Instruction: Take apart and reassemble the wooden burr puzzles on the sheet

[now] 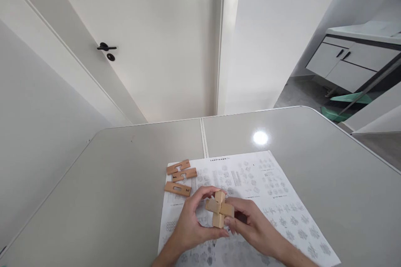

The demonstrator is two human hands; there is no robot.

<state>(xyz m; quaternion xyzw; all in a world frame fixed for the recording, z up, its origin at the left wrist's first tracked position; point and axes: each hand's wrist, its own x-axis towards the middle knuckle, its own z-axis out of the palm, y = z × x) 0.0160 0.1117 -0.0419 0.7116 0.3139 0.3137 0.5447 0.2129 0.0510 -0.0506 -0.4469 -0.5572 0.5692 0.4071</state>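
Note:
A light wooden burr puzzle [218, 208], made of interlocking blocks, is held up above a printed sheet between my two hands. My left hand [196, 219] grips it from the left, with fingers at its top and the thumb at its bottom. From the right, my right hand [250, 221] pinches the block end that points that way. Beyond my left hand lie three flat, darker wooden pieces with slots and handwritten marks: an upper piece [178, 167], a middle piece [191, 172] and a lower piece [184, 190] marked 2. Parts of the puzzle are hidden behind my fingers.
The large printed sheet [272, 183] with puzzle diagrams covers the near middle of the grey table [125, 196]. A white door [156, 41] with a black handle [106, 46] stands beyond the table. To the far right are a white cabinet [351, 60] and a green stool [335, 114].

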